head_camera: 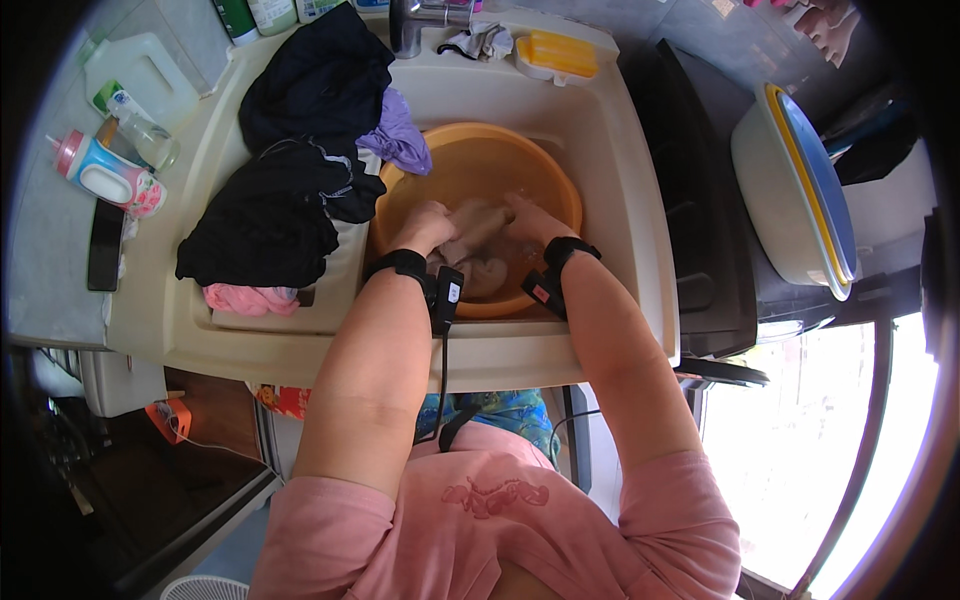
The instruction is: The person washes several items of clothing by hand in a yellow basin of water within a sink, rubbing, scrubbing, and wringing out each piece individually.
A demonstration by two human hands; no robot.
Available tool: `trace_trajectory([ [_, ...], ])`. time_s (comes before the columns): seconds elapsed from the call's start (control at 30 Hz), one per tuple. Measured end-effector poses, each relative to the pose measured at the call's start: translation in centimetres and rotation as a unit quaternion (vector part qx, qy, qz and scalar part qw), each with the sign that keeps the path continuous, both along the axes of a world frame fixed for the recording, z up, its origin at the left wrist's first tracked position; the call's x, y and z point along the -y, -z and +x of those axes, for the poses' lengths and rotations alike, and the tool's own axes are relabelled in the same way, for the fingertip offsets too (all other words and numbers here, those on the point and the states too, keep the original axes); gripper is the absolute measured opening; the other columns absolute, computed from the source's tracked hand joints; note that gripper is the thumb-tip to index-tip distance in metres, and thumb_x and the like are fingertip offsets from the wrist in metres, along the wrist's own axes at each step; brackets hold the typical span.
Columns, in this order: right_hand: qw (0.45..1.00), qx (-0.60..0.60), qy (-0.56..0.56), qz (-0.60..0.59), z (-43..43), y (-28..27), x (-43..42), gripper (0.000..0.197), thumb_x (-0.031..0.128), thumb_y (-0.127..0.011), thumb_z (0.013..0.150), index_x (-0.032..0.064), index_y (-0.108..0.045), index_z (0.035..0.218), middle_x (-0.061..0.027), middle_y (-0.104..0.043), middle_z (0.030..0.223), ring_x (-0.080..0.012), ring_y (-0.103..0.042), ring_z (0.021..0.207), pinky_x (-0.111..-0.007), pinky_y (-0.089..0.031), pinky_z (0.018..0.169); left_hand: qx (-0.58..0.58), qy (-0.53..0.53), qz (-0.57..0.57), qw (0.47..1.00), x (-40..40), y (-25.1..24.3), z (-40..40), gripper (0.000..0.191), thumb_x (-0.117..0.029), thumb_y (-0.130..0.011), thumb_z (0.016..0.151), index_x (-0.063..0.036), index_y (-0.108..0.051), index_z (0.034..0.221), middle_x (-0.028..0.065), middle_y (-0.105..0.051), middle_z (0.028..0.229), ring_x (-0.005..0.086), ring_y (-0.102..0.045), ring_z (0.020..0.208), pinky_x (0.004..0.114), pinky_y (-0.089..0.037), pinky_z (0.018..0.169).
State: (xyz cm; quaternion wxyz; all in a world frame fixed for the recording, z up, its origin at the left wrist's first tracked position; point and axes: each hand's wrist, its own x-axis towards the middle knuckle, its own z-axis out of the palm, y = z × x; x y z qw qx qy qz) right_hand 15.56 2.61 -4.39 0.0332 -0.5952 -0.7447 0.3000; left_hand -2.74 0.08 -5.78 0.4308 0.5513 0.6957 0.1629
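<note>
An orange plastic basin (562, 176) of water stands in the beige laundry sink (630, 187). Partly under water in it lies a pale, light-coloured cloth (480, 229). My left hand (429, 225) grips the cloth on its left side, fingers curled. At the cloth's right edge, my right hand (531, 219) is partly under water with its fingers on the fabric; how firmly they close is hard to see. Black garments (270, 217) are heaped on the washboard left of the basin, with a purple cloth (401, 135) beside them and a pink cloth (251, 298) beneath.
Behind the basin are a metal faucet (406, 30), a small crumpled cloth (484, 41) and yellow soap bars (562, 54) on a white dish. Bottles (112, 176) and a phone (106, 244) lie along the left ledge. Nested basins (787, 195) stand at the right.
</note>
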Motion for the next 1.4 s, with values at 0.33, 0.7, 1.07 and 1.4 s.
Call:
trace_trajectory([
  [0.33,0.803,-0.516,0.086,-0.287,-3.9,-6.3,0.8,0.019,0.006,-0.053,0.069,0.0045,-0.048,0.087,-0.0037,-0.047,0.069,-0.0117,-0.047,0.071,-0.023,-0.038,0.063,0.453,-0.276,-0.004,0.847,-0.6,-0.5,0.1,0.032,-0.032,-0.049,0.081,-0.0063,-0.052,0.098,0.0056,-0.055,0.091,0.0156,-0.053,0.078,0.029,-0.045,0.061],
  [0.7,0.937,-0.214,-0.047,0.271,-6.1,-5.9,1.5,0.028,0.028,-0.044,0.084,0.0001,-0.048,0.082,-0.0197,-0.053,0.080,-0.0362,-0.050,0.079,-0.041,-0.040,0.069,0.616,-0.248,-0.082,0.743,-0.5,-3.7,2.7,0.026,-0.029,-0.054,0.078,-0.0059,-0.054,0.091,0.0053,-0.056,0.084,0.0155,-0.053,0.073,0.027,-0.044,0.065],
  [1.07,0.983,-0.021,0.034,0.178,-0.1,-2.1,-1.8,0.029,0.031,-0.045,0.081,0.0072,-0.050,0.095,-0.0163,-0.051,0.099,-0.0330,-0.051,0.091,-0.041,-0.042,0.076,0.364,-0.140,0.097,0.916,-0.2,-4.4,2.0,0.018,-0.021,-0.061,0.073,-0.0034,-0.059,0.075,0.0073,-0.058,0.076,0.0157,-0.054,0.065,0.026,-0.042,0.061],
  [1.4,0.985,0.078,-0.153,-0.007,-0.4,-1.2,-0.3,0.030,0.023,-0.051,0.076,0.0180,-0.055,0.105,-0.0123,-0.046,0.112,-0.0297,-0.044,0.106,-0.038,-0.038,0.087,-0.204,0.057,0.185,0.960,0.8,-3.9,0.7,0.009,-0.012,-0.058,0.068,-0.0087,-0.064,0.074,0.0167,-0.057,0.093,0.0285,-0.053,0.090,0.034,-0.042,0.076],
])
